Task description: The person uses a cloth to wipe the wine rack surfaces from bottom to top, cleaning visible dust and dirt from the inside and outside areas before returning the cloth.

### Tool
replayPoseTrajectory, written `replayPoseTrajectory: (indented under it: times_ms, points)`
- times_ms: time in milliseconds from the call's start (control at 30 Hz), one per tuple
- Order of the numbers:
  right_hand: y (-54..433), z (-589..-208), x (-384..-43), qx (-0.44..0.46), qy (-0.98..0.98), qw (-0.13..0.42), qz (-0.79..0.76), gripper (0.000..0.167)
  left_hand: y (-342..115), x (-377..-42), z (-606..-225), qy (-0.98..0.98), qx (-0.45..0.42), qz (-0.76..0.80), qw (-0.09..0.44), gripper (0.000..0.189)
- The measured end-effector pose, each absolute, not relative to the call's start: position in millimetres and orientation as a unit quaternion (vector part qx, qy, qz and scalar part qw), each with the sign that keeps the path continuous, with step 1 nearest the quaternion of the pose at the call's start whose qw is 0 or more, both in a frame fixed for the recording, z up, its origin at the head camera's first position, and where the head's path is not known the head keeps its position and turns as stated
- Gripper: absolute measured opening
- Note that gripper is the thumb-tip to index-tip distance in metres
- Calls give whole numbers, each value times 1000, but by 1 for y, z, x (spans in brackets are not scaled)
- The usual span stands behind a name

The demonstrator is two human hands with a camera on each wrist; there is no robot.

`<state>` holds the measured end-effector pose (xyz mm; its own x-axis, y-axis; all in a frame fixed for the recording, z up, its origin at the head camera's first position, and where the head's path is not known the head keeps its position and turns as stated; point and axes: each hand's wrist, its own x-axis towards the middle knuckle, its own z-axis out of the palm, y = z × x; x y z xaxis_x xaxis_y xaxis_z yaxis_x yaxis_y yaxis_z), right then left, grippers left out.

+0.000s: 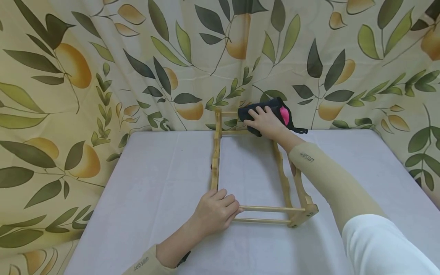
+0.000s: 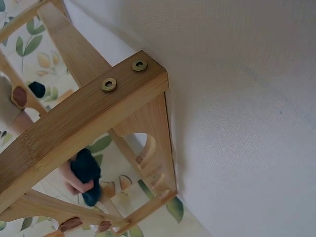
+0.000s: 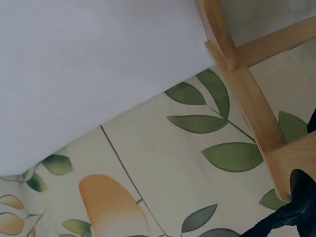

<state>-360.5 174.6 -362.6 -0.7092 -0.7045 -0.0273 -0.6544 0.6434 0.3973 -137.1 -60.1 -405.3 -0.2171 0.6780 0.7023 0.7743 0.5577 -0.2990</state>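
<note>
A light wooden rack (image 1: 284,179) with wavy side rails and round crossbars stands on the table. My left hand (image 1: 219,210) grips its near left corner, fingers curled over the wood. At the far end, my right hand (image 1: 266,121) holds a dark navy cloth bundle (image 1: 262,107) against the rack's top right corner. A bright pink patch (image 1: 285,115) shows at the bundle's right end, where a dark strap (image 1: 300,130) hangs. In the left wrist view, the bundle (image 2: 86,177) appears through the frame. Only a dark edge of the bundle (image 3: 303,197) enters the right wrist view.
A white cloth (image 1: 165,183) covers the table under the rack. Behind it hangs a curtain (image 1: 206,68) printed with leaves and orange fruit, close to the rack's far end. Two bolts (image 2: 109,84) sit in a corner of the rack.
</note>
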Motion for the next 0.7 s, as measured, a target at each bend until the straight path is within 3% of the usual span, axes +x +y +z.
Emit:
replayPoseTrajectory:
  times_ms: [367,700]
  points:
    - [176,-367,-364,410,-894,-3,-179,51,-60,-137,-405,-777,-466,-61,419,38]
    - [179,-368,-364,398,-897,44,-187,55,-61,-137,-405,-775,-468,-62,421,36]
